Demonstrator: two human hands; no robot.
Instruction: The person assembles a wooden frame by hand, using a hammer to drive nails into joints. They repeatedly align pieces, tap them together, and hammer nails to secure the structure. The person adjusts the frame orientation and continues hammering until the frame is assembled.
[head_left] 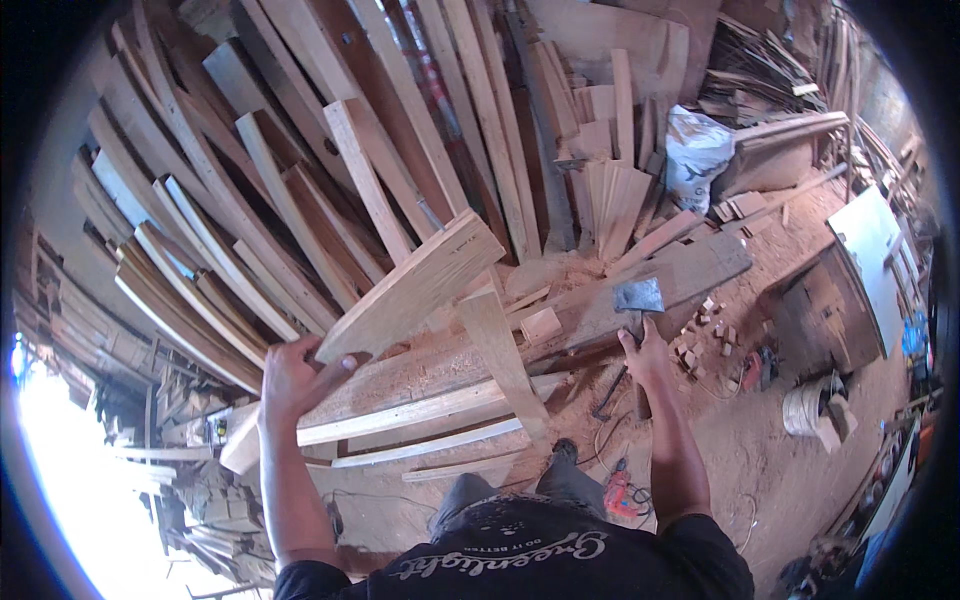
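My left hand (298,376) grips a long, thick wooden board (420,279), which slants up from lower left to upper right. Its far end is near the middle of the view, above the work beam. In my right hand (647,352) is a hatchet (638,294), held close under its broad grey metal head. The handle runs down past my wrist, partly hidden by the forearm. Just beyond the hatchet lies a heavy, worn wooden beam (700,272). A tapered wooden piece (502,350) leans across the beam, below the held board's far end.
Many long planks (270,170) lean in rows at the far left. A white sack (697,150) stands at the back right. Small wood blocks (690,348), a red power tool (625,494) and its cord lie on the sawdust floor. A round container (806,408) stands at right.
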